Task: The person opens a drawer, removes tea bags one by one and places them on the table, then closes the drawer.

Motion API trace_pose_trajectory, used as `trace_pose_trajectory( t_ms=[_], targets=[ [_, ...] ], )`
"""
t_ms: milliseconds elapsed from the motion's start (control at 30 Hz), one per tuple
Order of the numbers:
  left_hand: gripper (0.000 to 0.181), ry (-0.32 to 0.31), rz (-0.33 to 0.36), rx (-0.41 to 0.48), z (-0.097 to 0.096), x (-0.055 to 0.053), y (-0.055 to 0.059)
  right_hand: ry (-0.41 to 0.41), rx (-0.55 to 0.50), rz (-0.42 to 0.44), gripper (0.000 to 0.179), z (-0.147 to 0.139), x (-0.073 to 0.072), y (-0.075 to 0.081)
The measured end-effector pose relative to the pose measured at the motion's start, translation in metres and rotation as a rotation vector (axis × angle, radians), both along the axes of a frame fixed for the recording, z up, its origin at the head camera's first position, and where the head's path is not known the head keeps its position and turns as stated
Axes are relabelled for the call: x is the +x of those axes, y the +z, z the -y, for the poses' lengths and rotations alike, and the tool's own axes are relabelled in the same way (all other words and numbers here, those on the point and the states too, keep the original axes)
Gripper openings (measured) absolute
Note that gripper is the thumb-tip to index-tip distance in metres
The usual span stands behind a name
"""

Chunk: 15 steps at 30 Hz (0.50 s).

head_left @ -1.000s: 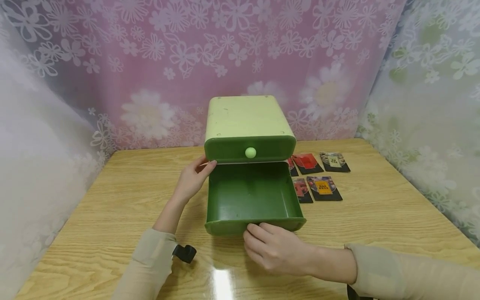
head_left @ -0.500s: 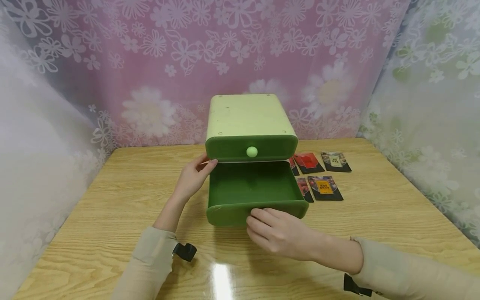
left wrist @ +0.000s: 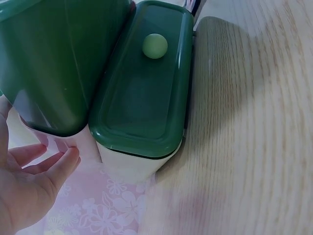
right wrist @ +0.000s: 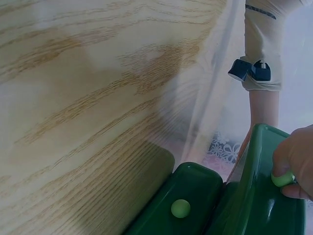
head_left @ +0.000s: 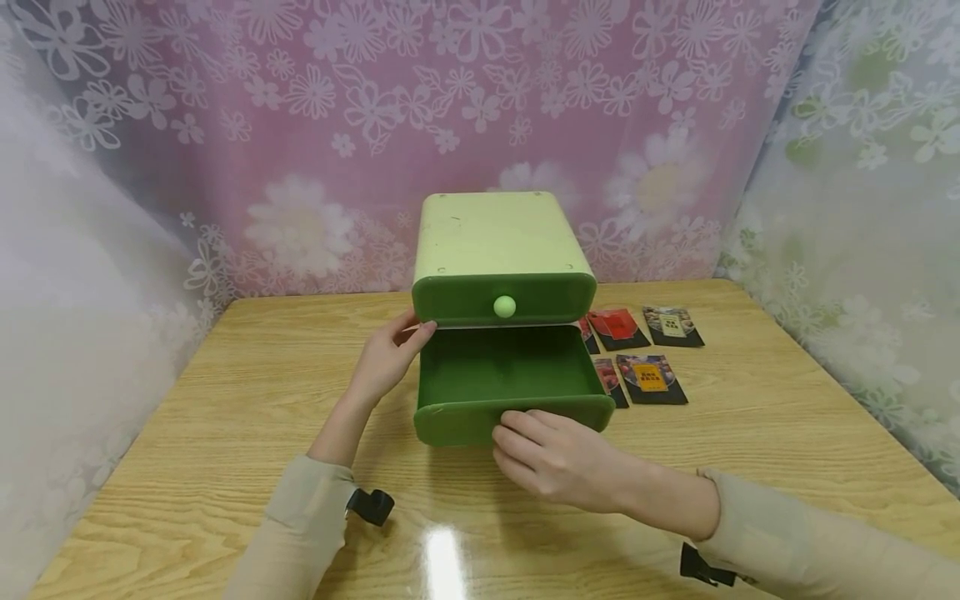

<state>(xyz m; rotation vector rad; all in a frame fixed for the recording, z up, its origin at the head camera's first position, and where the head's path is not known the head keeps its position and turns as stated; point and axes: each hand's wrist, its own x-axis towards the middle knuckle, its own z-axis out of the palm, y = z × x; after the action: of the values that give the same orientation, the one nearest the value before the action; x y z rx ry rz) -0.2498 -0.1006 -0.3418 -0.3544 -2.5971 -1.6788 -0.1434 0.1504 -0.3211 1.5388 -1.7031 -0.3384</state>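
A cream drawer cabinet with green drawers stands mid-table. Its top drawer is closed and has a pale green ball knob. Below that, a green drawer is pulled out, with nothing seen inside. My right hand is at its front; in the right wrist view the fingers pinch this drawer's knob. My left hand rests against the cabinet's left side, its fingertips touching the cream wall in the left wrist view. A closed lower drawer shows in both wrist views; the head view hides it.
Several flat printed packets lie right of the cabinet, including an orange-labelled packet, a red packet and a pale-labelled packet; some are partly hidden behind the cabinet. Floral curtains surround the wooden table.
The drawer's front has risen in view and moved back toward the cabinet with my right hand at it, so less of its inside shows. My left hand has stayed at the side.
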Motion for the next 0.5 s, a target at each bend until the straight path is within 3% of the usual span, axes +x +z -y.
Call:
trace_pose_trajectory(
  t_ms=[500],
  targets=[
    [0.069,-0.002,-0.018,0.006,-0.0007,0.0007,0.0005,-0.014,-0.002,0.037,0.046,-0.0022,-0.0102,0.0002]
  ],
)
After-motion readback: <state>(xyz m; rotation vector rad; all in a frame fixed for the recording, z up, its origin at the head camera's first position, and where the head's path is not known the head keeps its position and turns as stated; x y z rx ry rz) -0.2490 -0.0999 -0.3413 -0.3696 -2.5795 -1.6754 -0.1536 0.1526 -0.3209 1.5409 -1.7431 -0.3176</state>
